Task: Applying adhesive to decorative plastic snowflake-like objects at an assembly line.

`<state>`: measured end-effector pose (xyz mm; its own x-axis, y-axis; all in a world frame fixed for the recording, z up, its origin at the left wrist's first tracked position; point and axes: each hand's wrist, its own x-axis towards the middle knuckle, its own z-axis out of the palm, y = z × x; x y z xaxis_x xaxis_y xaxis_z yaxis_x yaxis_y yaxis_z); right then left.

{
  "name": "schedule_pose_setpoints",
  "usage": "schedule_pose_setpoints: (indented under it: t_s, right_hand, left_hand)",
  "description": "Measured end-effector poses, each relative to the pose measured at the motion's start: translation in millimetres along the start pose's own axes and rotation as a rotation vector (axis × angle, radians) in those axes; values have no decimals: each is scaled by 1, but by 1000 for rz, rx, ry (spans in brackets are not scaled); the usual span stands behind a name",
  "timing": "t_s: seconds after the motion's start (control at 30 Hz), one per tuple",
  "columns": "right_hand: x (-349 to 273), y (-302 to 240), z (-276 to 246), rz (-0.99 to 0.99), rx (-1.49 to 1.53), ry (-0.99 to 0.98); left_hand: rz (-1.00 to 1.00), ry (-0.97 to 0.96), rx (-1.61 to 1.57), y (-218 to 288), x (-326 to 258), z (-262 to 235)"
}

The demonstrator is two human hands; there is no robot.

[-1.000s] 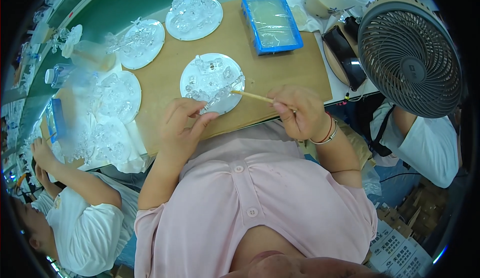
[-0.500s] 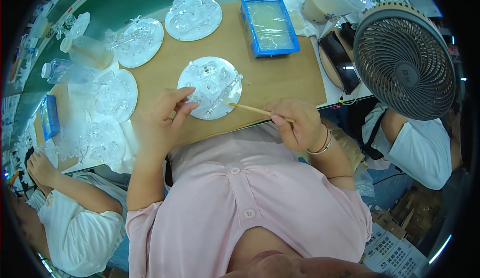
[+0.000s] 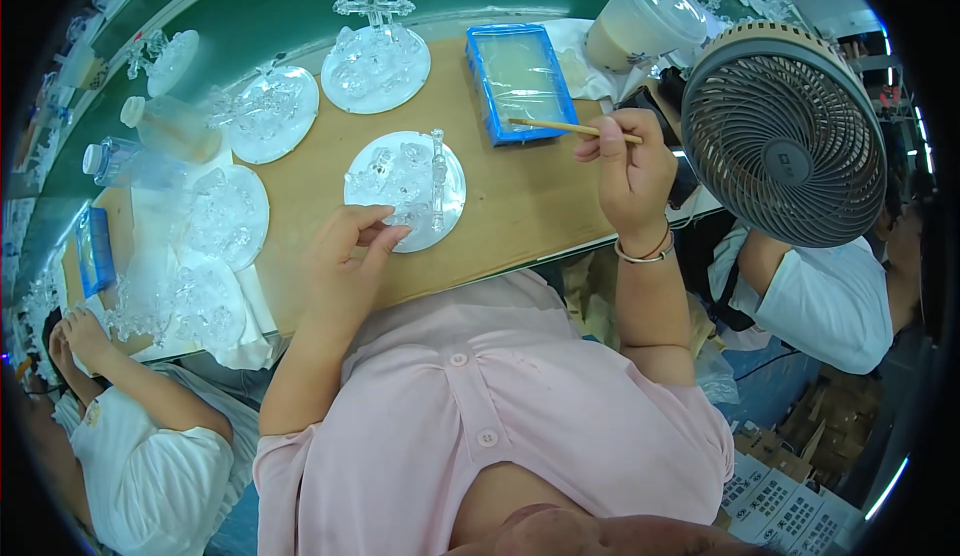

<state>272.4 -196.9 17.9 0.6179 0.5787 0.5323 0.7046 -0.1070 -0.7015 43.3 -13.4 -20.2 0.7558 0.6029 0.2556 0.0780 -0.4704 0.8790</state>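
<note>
1. My right hand [image 3: 630, 161] pinches a thin wooden stick [image 3: 572, 128] between thumb and curled fingers. The stick's long axis runs nearly level across the view, its free tip pointing to my left and hanging over the near edge of the blue tray [image 3: 520, 81].
2. My left hand [image 3: 345, 256] rests at the near rim of the round clear plastic disc [image 3: 405, 191], fingers loosely bent and narrow, their tips touching or almost touching the rim; I cannot tell whether they grip it.
3. The disc lies flat on the wooden board [image 3: 510, 206], bearing clear moulded figures and a clear rod that runs away from me.
4. Risk, as I judge it: the stick tip, if wet from the tray, may drip on the board before it reaches the disc.
5. Risk: the light disc may slide if the left fingers press unevenly.
6. Risk: the table fan [image 3: 785, 131] stands just beside my right wrist, so a wide swing may knock it.
</note>
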Motion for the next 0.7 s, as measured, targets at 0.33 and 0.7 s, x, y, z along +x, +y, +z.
schedule_pose_setpoints:
  t_s: [0.33, 0.7]
  right_hand:
    - [-6, -3, -9, -12, 42, 39]
    - [-35, -21, 22, -125, 72, -214]
  left_hand:
    - [-75, -47, -78, 3, 1, 0]
    - [-81, -108, -44, 5, -3, -1]
